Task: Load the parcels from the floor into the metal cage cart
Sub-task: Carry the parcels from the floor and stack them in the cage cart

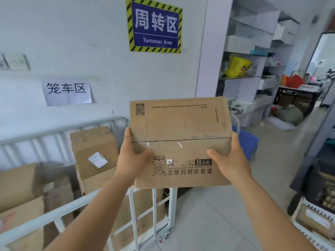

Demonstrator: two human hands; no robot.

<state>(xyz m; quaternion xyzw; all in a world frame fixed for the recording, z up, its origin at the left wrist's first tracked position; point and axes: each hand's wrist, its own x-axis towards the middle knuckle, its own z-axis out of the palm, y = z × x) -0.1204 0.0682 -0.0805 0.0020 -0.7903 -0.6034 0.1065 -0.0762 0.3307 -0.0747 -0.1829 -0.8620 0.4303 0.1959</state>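
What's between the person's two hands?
In the head view, a taped brown cardboard parcel fills the gap: left hand grips one side, right hand the other.

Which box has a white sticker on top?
The tall cardboard box standing inside the cage cart, left of the hands. Its top carries a white label; the held parcel shows only printed codes and clear tape.

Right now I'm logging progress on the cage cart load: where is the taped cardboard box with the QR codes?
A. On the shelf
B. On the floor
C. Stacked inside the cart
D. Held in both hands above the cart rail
D: the left hand and right hand grip the taped cardboard box by its sides, above the cage cart rail.
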